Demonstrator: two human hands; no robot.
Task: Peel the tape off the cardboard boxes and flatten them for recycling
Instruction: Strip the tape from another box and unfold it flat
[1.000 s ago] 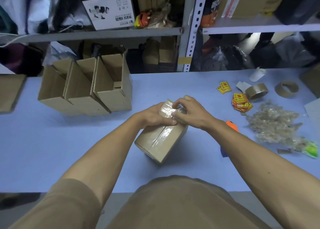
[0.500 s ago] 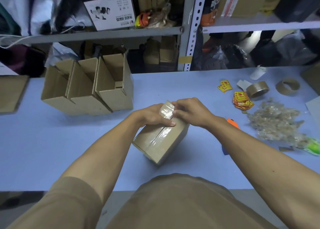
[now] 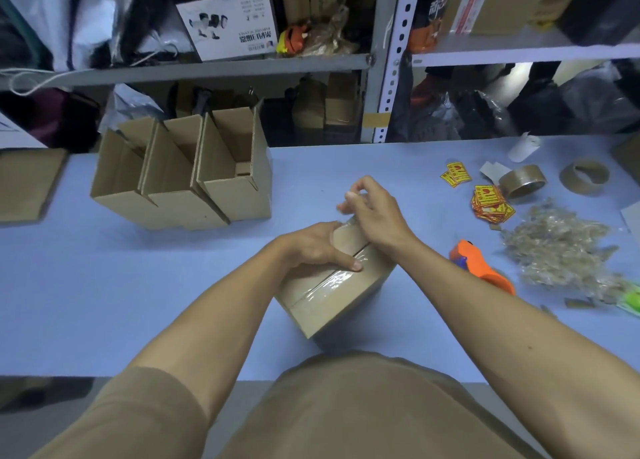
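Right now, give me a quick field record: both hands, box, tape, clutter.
left hand: presses down on sealed box, thumb on tape seam
right hand: raised at box's far end, pinching peeled tape end
sealed box: closed, tilted on blue table
clear tape: mostly still along seam
open boxes: three, far left
tape scraps: heap, right
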